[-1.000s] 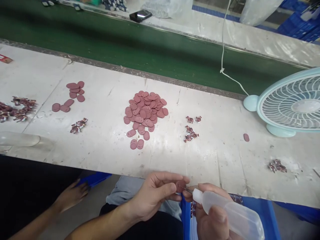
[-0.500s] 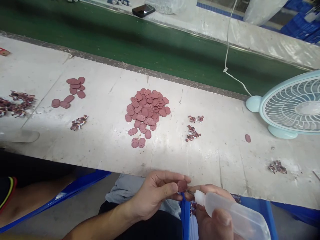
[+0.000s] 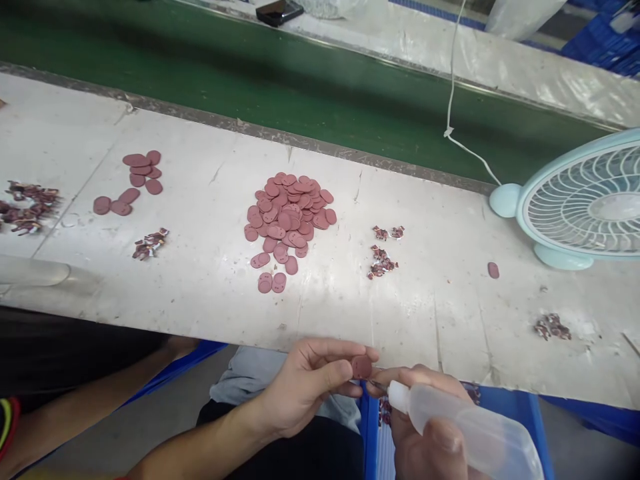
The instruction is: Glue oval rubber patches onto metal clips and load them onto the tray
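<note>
- Left hand [image 3: 303,387]: thumb and fingers pinched on a reddish disc [image 3: 362,367], at the near edge of the table [image 3: 210,293], by the bottle's thin tip.
- Right hand [image 3: 413,445]: closed around a translucent squeeze bottle [image 3: 483,433]; its contents are unclear.
- Blue bin [image 3: 541,427]: below, holding small brown pieces [image 3: 385,413].

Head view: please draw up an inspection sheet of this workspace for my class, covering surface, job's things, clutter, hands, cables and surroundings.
Surface: white worktop, scuffed and specked.
Job's things: pile of reddish-brown ovals; small brown-and-white pieces beside it.
Clutter: dark phone-like object on the far ledge.
Hands: left hand holds a single oval; right hand holds a translucent bottle, nozzle toward that oval; contact unclear.
Cables: white cord leading to the pale-blue fan.
Surroundings: green strip behind the worktop; co-worker's arm at picture left.
</note>
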A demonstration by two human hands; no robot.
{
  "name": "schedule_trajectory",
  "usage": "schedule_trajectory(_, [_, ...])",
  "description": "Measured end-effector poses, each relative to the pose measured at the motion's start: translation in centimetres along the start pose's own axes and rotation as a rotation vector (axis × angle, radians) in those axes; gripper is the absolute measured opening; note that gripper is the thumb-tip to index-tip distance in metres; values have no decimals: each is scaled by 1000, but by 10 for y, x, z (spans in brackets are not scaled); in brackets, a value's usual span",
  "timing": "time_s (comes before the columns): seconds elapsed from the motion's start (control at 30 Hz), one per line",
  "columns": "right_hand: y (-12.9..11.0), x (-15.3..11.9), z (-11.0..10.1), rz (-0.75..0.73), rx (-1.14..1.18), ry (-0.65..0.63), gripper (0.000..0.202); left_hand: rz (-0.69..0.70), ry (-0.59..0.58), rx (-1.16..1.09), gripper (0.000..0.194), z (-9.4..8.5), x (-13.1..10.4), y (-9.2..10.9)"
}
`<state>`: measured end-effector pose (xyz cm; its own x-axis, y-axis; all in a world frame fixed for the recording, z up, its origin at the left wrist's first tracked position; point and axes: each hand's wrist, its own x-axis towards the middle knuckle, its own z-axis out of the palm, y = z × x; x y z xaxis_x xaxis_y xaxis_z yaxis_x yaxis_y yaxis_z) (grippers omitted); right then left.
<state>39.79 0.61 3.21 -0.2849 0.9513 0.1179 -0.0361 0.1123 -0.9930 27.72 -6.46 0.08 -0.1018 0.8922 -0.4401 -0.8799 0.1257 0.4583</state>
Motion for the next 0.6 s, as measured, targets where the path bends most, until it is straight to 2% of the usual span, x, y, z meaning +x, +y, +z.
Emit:
schedule_trajectory(0.13, [3, -4, -2, 13, -32, 18, 29, 3, 7, -5, 23, 0, 1, 0])
schedule_trajectory(0.23, [1, 10, -16, 111, 127, -60, 32, 8, 4, -20, 23, 0, 1, 1])
schedule_trajectory(0.3, [3, 30, -31, 266, 377, -71, 37, 11, 4, -33, 21, 0, 1, 2])
schedule_trajectory(0.37, [12, 55, -48, 455, 760, -65, 39, 16, 2, -43, 20, -1, 0, 4])
schedule_trajectory(0.47, [33, 87, -67, 709, 1341, -189, 36, 26, 0, -41, 19, -2, 0, 7])
schedule_trajectory(0.53, [43, 95, -72, 757, 1503, -277, 37, 34, 13, -45, 19, -4, -1, 9])
schedule_trajectory(0.6, [43, 94, -69, 656, 1483, -285, 41, 45, 34, -50, 18, -6, -2, 12])
